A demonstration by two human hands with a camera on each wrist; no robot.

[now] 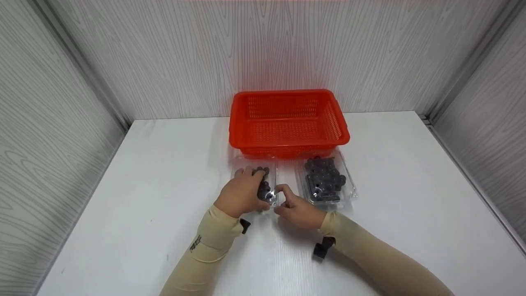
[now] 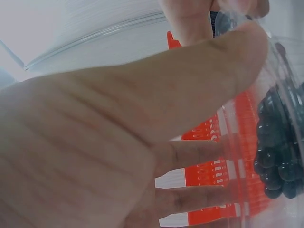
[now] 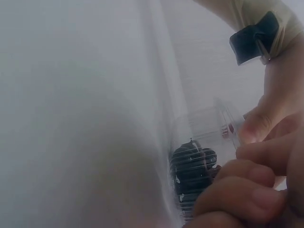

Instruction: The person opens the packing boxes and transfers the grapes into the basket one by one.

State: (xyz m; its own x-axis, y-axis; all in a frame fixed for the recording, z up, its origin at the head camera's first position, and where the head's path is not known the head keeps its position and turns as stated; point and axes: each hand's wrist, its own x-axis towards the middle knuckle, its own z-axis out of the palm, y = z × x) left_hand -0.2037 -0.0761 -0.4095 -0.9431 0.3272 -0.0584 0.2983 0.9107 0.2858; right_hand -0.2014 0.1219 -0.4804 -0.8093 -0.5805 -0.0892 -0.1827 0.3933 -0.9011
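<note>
A clear plastic clamshell box (image 1: 272, 200) holds dark grapes (image 2: 278, 152) in front of the basket. My left hand (image 1: 242, 193) reaches over it from the left, gripping it with fingers on the far side and thumb at the near rim. At the near right corner, my right hand (image 1: 300, 210) pinches the rim between bent index finger and thumb. The right wrist view has curled right fingers (image 3: 256, 190) beside the box, just below the left thumb (image 3: 259, 124). My left palm hides part of the box in the head view.
A red plastic basket (image 1: 289, 146) with slotted walls stands behind the boxes, near the back wall. To the right of my right hand sits a second clear box of dark grapes (image 1: 324, 181). The white table (image 1: 135, 197) is walled at the back and sides.
</note>
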